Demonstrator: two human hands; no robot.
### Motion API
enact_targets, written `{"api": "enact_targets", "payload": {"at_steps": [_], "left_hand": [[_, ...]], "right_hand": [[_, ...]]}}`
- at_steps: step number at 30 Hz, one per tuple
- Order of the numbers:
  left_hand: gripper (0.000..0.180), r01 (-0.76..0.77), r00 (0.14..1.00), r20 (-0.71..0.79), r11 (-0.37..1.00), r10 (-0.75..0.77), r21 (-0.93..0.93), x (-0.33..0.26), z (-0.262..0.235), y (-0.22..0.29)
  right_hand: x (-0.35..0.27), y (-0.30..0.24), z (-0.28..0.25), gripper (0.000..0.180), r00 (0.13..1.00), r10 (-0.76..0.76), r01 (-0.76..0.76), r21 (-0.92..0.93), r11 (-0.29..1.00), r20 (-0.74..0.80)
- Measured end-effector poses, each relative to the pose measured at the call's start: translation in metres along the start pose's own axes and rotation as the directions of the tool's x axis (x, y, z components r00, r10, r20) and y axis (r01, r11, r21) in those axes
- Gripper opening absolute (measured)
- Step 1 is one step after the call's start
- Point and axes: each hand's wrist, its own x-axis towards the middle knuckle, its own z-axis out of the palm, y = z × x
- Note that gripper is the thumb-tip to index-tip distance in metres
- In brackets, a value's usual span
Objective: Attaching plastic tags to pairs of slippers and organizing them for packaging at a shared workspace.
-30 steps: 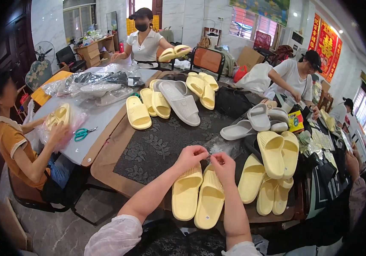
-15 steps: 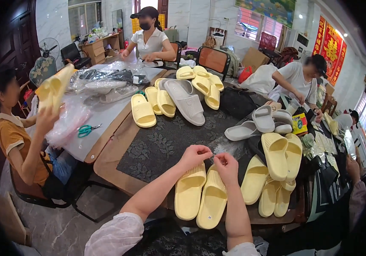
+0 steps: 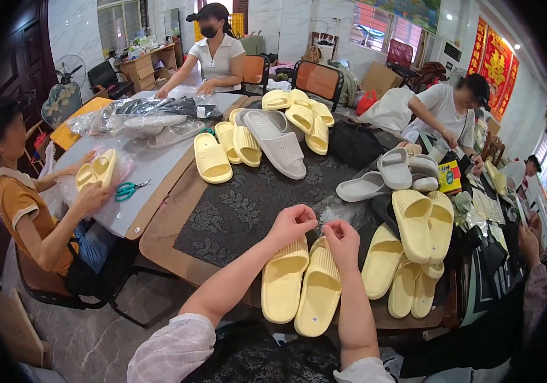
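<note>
My left hand [image 3: 291, 226] and my right hand [image 3: 342, 241] face each other, a small gap between their fingertips. Each is closed in a pinch; whatever lies between the fingers is too small to make out. Just below them sit two pale yellow slide slippers, the left slipper [image 3: 282, 290] and the right slipper [image 3: 317, 300], side by side with toes pointing away from me. My hands hide part of their toe ends. A small white sticker shows on the right slipper's heel. Close to my right wrist lies another yellow slipper [image 3: 382, 262].
Yellow slippers [image 3: 413, 226] stack at right, beside grey slippers [image 3: 393, 172]. Farther off, a grey slipper [image 3: 275, 145] leans among yellow ones on the dark patterned mat [image 3: 222, 217]. Teal scissors [image 3: 126, 191] lie on the left table. Co-workers sit left, far and right.
The person at left has lowered a pair of yellow slippers from head height to the plastic bags on the table. My hands stay pinched and have barely moved.
</note>
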Motion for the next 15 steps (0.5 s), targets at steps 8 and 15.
{"api": "enact_targets", "payload": {"at_steps": [8, 15], "left_hand": [[0.014, 0.015, 1.000, 0.017, 1.000, -0.015, 0.000, -0.004, 0.000, 0.014], [0.013, 0.045, 0.996, 0.074, 0.997, -0.040, -0.069, -0.004, 0.000, 0.011]], "right_hand": [[-0.001, -0.003, -0.001, 0.011, 0.998, -0.057, 0.057, -0.027, 0.998, 0.010], [-0.001, -0.009, -0.002, 0.012, 0.992, -0.119, 0.121, -0.047, 0.992, 0.049]]}}
